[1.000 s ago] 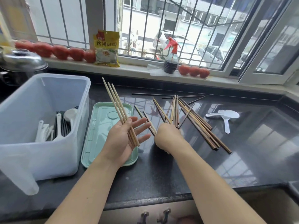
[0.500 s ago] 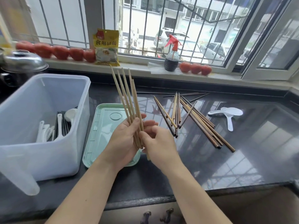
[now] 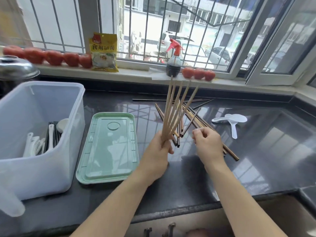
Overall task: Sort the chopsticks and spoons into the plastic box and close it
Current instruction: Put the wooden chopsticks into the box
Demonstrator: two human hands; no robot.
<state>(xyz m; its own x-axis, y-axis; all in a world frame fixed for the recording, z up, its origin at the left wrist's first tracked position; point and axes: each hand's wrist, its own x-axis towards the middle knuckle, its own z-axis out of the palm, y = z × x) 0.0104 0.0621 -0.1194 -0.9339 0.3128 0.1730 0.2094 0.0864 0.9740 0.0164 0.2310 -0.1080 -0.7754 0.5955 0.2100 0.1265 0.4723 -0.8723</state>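
My left hand (image 3: 158, 152) grips a fan of several light wooden chopsticks (image 3: 176, 108) by their lower ends, tips pointing up toward the window. My right hand (image 3: 207, 145) hovers just right of it with loosely curled fingers and holds nothing. Under both hands a pile of darker chopsticks (image 3: 193, 118) lies on the black counter. Two white spoons (image 3: 230, 121) lie to the right. The translucent plastic box (image 3: 41, 168) stands at the left, with white spoons and dark chopsticks (image 3: 51, 139) inside. Its green lid (image 3: 109, 151) lies flat beside it.
A steel pot lid (image 3: 15, 69) sits at far left. On the windowsill stand a row of tomatoes (image 3: 47, 57), a yellow packet (image 3: 104, 52), a spray bottle (image 3: 173, 64) and more tomatoes (image 3: 198, 73). The counter's front edge (image 3: 188, 209) runs below my arms.
My right hand has let go of the light chopsticks and moved right. My left hand has swung the bundle rightward, so it now fans out above the dark pile.
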